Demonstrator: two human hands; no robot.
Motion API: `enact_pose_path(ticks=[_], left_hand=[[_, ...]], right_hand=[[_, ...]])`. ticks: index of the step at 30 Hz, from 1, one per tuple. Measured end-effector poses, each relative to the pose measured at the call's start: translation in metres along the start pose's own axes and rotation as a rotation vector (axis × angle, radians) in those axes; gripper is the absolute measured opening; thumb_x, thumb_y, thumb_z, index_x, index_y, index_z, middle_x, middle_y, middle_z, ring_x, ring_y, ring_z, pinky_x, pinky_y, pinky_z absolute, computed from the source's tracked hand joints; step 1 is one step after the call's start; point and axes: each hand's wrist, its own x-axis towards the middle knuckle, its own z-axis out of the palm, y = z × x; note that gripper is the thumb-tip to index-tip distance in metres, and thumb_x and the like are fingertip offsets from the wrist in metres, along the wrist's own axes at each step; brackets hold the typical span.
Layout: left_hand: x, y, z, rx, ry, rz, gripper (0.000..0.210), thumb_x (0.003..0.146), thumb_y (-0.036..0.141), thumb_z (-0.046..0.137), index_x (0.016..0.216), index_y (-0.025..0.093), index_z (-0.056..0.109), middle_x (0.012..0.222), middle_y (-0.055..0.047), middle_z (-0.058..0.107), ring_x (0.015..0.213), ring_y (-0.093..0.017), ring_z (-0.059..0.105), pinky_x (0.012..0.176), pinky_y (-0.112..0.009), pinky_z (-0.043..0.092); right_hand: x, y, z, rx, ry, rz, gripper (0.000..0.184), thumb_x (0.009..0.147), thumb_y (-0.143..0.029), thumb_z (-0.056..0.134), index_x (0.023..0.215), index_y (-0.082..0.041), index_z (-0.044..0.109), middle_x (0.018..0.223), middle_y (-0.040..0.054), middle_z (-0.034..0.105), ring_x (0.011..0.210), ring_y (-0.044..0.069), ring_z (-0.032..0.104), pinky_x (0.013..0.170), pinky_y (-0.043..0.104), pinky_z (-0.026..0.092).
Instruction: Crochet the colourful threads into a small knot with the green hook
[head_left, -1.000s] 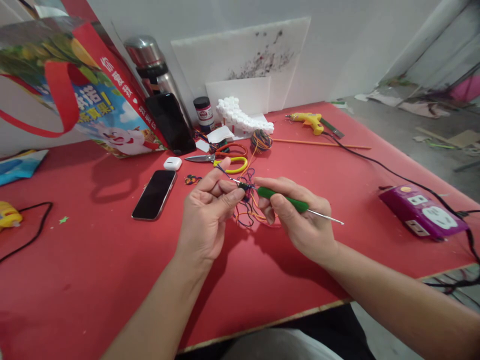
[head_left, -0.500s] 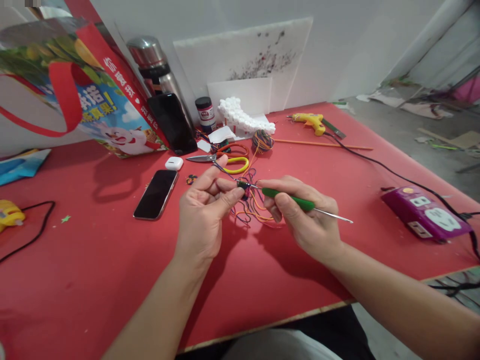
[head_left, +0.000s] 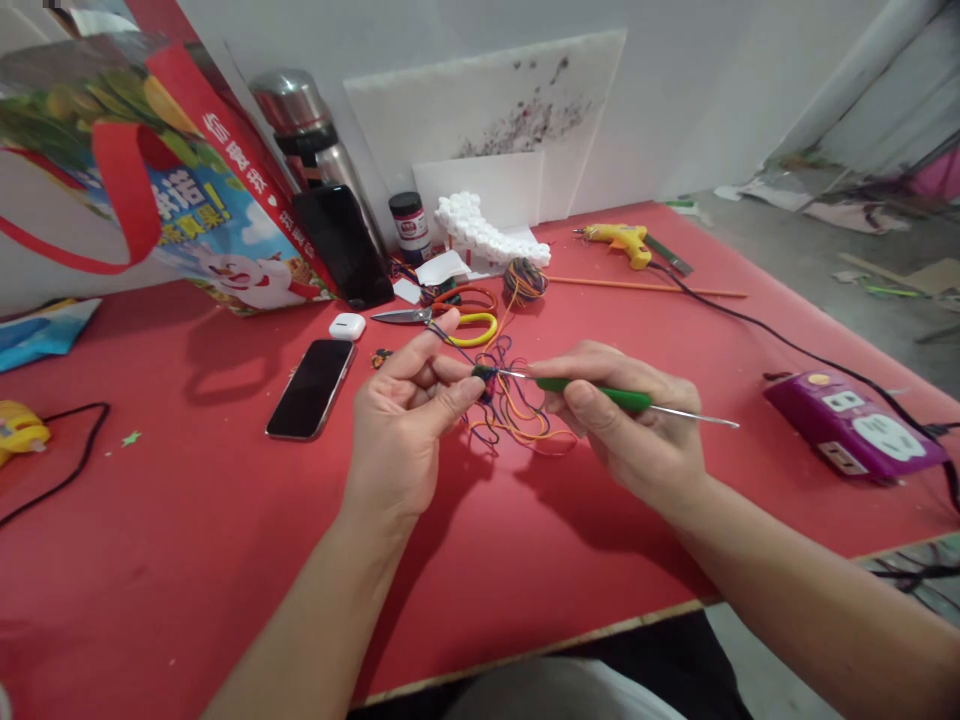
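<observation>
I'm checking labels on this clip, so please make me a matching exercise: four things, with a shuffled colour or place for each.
Column one
1. crochet hook
2. scissors
3. yarn ball
4. power socket block

Column two
A. purple, toward the right side of the table
B. one handle orange-red, the other yellow
C. green-handled, in the right hand
D. multicoloured, beside one end of an orange stick

Pairs: 1-C, 2-B, 3-D, 4-A

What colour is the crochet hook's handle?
Green: the slim crochet hook handle, clearest in the head view.
</observation>
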Motion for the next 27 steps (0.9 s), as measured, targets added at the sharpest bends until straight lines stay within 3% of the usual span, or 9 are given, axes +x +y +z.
enact_pose_path(ticks=[7, 17, 21, 27], left_hand=[[0.001, 0.001, -0.001, 0.018, -0.039, -0.023, 0.051, 0.056, 0.010, 0.101, 0.104, 0.024, 0.090, 0.069, 0.005, 0.069, 0.060, -0.002, 0.058, 0.053, -0.005, 0.048], [0.001, 0.000, 0.001, -0.025, -0.116, -0.081, 0.053, 0.051, 0.012, 0.104, 0.101, 0.023, 0.091, 0.067, 0.004, 0.065, 0.060, -0.004, 0.059, 0.052, -0.008, 0.052], [-0.003, -0.006, 0.003, -0.015, -0.066, -0.041, 0.055, 0.053, 0.010, 0.104, 0.104, 0.025, 0.090, 0.070, 0.005, 0.067, 0.062, -0.004, 0.060, 0.058, -0.008, 0.054], [-0.007, -0.014, 0.008, -0.016, 0.062, 0.073, 0.055, 0.055, 0.009, 0.102, 0.105, 0.028, 0.090, 0.071, 0.005, 0.070, 0.064, -0.003, 0.059, 0.062, -0.008, 0.052]], right_hand=[[0.007, -0.001, -0.010, 0.070, -0.061, 0.055, 0.017, 0.101, -0.032, 0.076, 0.112, -0.028, 0.089, 0.086, 0.0068, 0.073, 0.074, 0.018, 0.063, 0.061, 0.030, 0.048], [0.015, -0.005, -0.007, 0.411, 0.016, 0.371, 0.025, 0.082, -0.046, 0.094, 0.090, -0.024, 0.091, 0.067, 0.0038, 0.068, 0.060, 0.014, 0.058, 0.050, 0.026, 0.039], [0.013, -0.005, 0.004, 0.561, 0.007, 0.430, 0.023, 0.083, -0.044, 0.093, 0.093, -0.024, 0.091, 0.065, 0.0010, 0.070, 0.046, 0.006, 0.042, 0.050, 0.026, 0.037], [0.007, -0.004, 0.025, 0.703, 0.109, 0.494, 0.023, 0.085, -0.041, 0.091, 0.099, -0.022, 0.089, 0.073, -0.0016, 0.071, 0.052, 0.005, 0.045, 0.057, 0.024, 0.047]])
